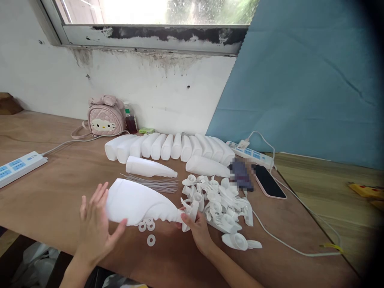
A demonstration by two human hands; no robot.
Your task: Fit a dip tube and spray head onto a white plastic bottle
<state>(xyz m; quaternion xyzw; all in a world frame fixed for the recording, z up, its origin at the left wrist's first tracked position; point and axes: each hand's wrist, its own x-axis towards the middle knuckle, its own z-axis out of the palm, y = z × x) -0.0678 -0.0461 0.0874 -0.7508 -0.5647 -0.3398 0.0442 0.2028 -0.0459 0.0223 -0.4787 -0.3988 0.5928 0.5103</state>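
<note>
A white plastic spray bottle (136, 204) lies on its side above the near edge of the wooden table (54, 192), held between both hands. My left hand (96, 226) cups its wide base, fingers spread. At the bottle's neck my right hand (196, 230) pinches a white trigger head (192, 210). A few white washers (149, 232) lie just under the bottle. To the right sits a pile of white trigger heads (223, 204). Thin clear tubes (156, 184) lie behind the bottle.
A row of white bottles (171, 147) lines the back, with two more (150, 167) lying in front. A pink bag (105, 118), a small drink bottle (130, 119), two power strips (18, 166), a phone (269, 181) and cables (288, 244) are also on the table.
</note>
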